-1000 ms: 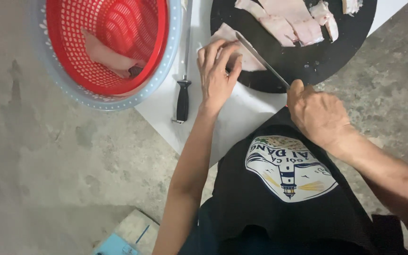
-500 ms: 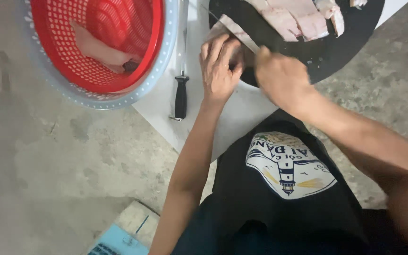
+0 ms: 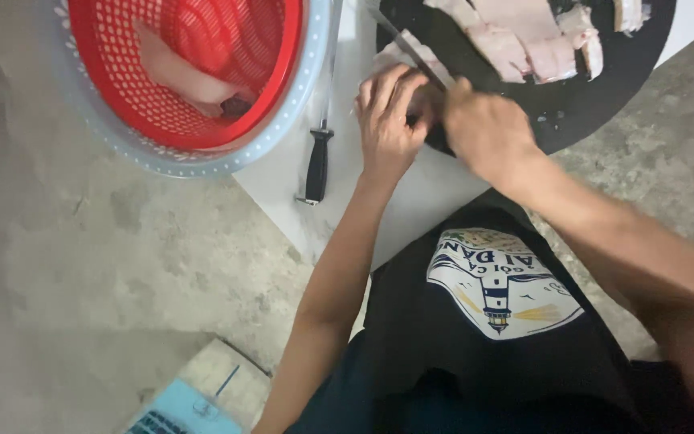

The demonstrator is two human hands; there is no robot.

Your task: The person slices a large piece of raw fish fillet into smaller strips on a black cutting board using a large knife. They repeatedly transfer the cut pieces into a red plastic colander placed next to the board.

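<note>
On the board (image 3: pixel 604 112), right hand (image 3: pixel 483 133) grips a knife (image 3: pixel 407 44) beside left hand (image 3: pixel 387 120) pinning meat (image 3: pixel 399 58); fingers (image 3: pixel 399 84) risk a cut.

— How's the light?
— Soft, even and rather dim; no hard shadows on the concrete floor (image 3: pixel 106 265), and no glare apart from a pale sheen on the white surface (image 3: pixel 283 173).
— Sharp?
— Not quite. The right hand (image 3: pixel 483 133) is smeared by motion blur, the left hand (image 3: pixel 387 120) less so. The red basket (image 3: pixel 202 64) reads oversaturated, and fine detail is soft throughout.
</note>
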